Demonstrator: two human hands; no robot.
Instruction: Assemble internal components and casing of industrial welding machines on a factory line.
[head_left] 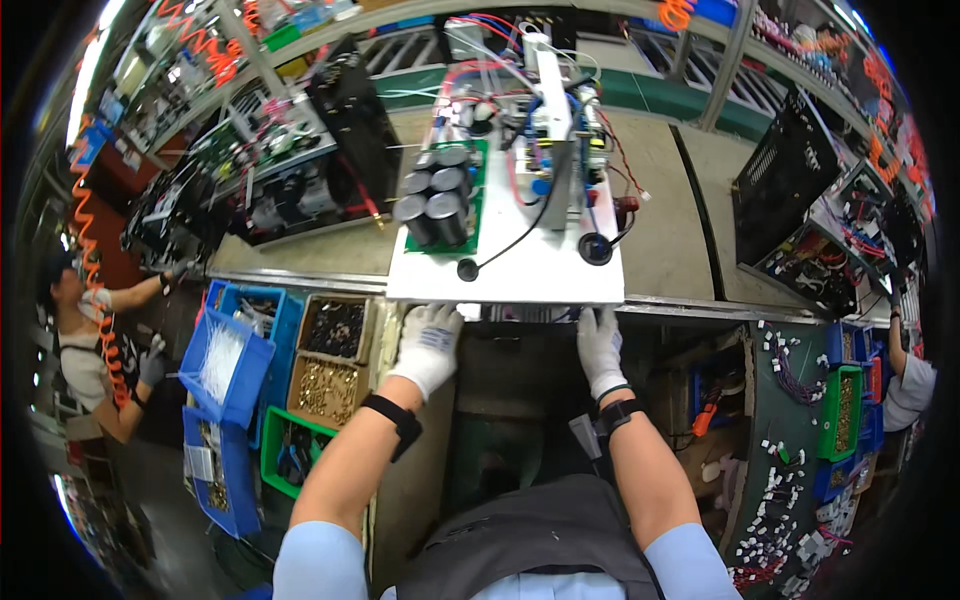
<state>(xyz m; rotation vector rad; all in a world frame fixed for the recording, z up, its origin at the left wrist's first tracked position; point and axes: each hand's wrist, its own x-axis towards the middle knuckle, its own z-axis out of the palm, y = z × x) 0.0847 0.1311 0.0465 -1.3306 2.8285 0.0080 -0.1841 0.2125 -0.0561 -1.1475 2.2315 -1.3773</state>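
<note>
Extended forward, the gloved left hand and right hand meet a white panel's near edge; fingertips are hidden, so whether they pinch cannot be told.

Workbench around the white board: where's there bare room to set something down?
Right of the white board, bare bench runs to a dark seam; another bare patch lies between the board and the left black unit. Capacitors and a wired assembly crowd the board; parts bins crowd the near left.
</note>
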